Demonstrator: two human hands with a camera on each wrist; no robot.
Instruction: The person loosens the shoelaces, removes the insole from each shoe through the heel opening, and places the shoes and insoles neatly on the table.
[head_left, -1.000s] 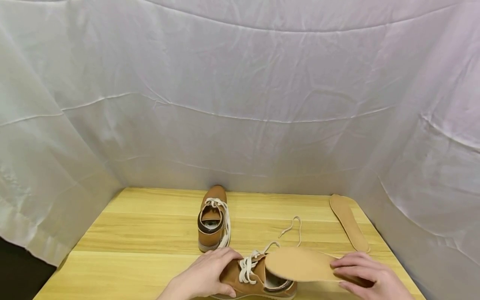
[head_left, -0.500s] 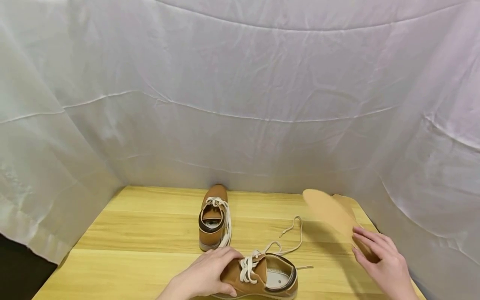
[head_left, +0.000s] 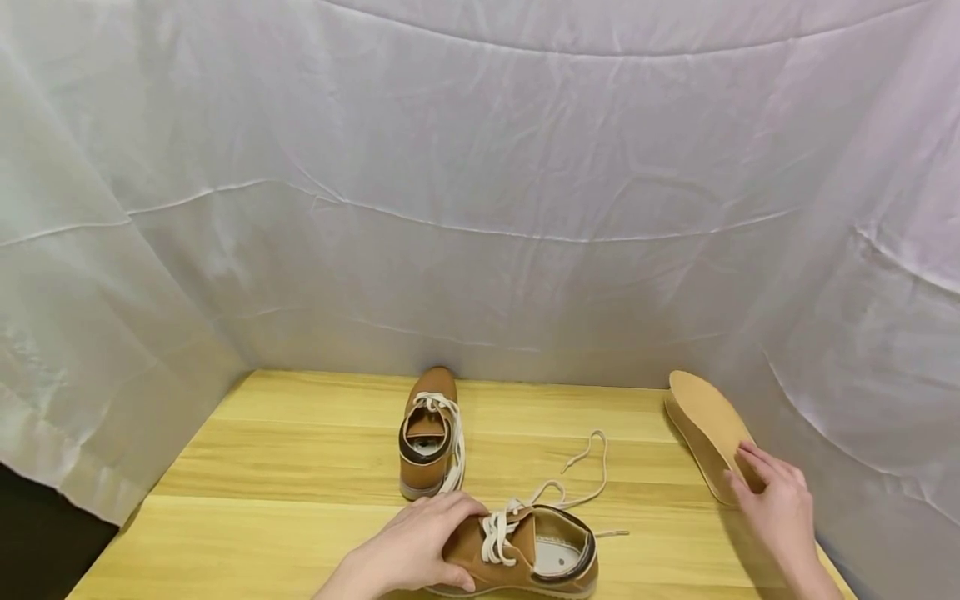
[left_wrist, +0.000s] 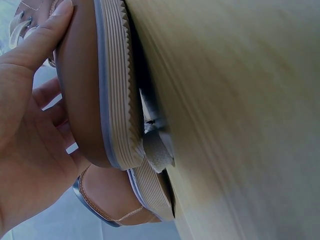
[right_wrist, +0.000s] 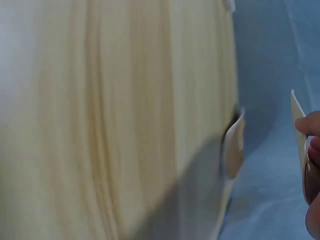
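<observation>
A brown lace-up shoe (head_left: pixel 510 554) lies at the table's front, its toe pointing left and its pale inside visible through the opening. My left hand (head_left: pixel 416 542) grips its toe end, with the thumb along the near side; in the left wrist view the thumb (left_wrist: pixel 42 40) presses the brown upper above the ribbed sole. At the right, my right hand (head_left: pixel 776 500) pinches one end of a tan insole (head_left: pixel 708 408). A second insole (head_left: pixel 693 446) shows beneath it. In the right wrist view the held insole (right_wrist: pixel 300 135) stands apart from the second insole (right_wrist: pixel 234 150) at the table edge.
Another brown shoe (head_left: pixel 427 433) stands farther back, toe toward the grey cloth wall (head_left: pixel 525 283). A loose shoelace (head_left: pixel 592 475) curls over the wooden table (head_left: pixel 285 450) behind the front shoe. Cloth also hangs at both sides.
My right hand has carried the insole from above the front shoe's opening to the far right, over the second insole. The left hand and the front shoe have stayed in place.
</observation>
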